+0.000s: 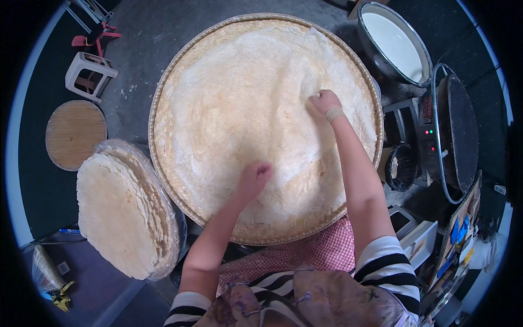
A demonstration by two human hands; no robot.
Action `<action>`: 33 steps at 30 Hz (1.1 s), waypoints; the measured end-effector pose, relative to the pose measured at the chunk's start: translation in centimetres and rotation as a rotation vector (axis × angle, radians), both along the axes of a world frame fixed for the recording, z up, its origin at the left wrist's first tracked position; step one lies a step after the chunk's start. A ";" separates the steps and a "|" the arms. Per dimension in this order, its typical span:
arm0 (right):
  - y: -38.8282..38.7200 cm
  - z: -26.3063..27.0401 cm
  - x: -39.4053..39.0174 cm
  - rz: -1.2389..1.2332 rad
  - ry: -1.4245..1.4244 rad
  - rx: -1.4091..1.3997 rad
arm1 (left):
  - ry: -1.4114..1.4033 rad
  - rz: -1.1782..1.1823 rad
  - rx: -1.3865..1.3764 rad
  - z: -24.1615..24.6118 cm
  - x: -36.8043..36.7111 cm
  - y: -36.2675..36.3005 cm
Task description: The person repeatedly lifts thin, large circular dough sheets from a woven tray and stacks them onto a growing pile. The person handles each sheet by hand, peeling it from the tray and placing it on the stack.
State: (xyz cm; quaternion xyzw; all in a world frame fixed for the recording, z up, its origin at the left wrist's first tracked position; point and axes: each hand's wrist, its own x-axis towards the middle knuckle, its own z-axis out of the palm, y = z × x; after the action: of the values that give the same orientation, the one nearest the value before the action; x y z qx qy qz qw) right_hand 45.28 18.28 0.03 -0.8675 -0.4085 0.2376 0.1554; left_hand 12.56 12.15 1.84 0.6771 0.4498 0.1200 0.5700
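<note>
A wide round woven bamboo tray lies before me, its raised rim all around. Thin pale flatbread sheets cover most of it, with wrinkles and a soft ridge right of the middle. My right hand, a band around its wrist, is curled into a fist at a fold in the right part of the sheets. Nearer to my body, my left hand is also curled and blurred by motion over the sheets. Whether either hand pinches the sheet cannot be made out.
A stack of round flatbreads in plastic stands at left, beside a round wooden board and plastic stool. At right are a metal basin of white batter, a round griddle with lit indicators, and a black-lined bin.
</note>
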 end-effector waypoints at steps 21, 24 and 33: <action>-4.7 -1.7 -3.5 0.186 -0.070 0.080 | -0.238 0.621 0.014 2.5 10.0 13.5; -6.0 -3.2 -4.3 0.236 -0.172 -0.013 | -0.279 0.699 0.021 5.1 7.2 12.6; -6.3 -3.9 -4.7 0.253 -0.249 -0.016 | -0.257 0.735 0.097 10.7 -1.3 11.6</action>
State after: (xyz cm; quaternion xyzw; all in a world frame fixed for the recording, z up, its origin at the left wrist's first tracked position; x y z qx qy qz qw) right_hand 40.62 12.03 -3.83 -0.8330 -0.5287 0.1490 0.0655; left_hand 11.26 23.73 12.49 0.4764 0.5812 0.4211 0.5079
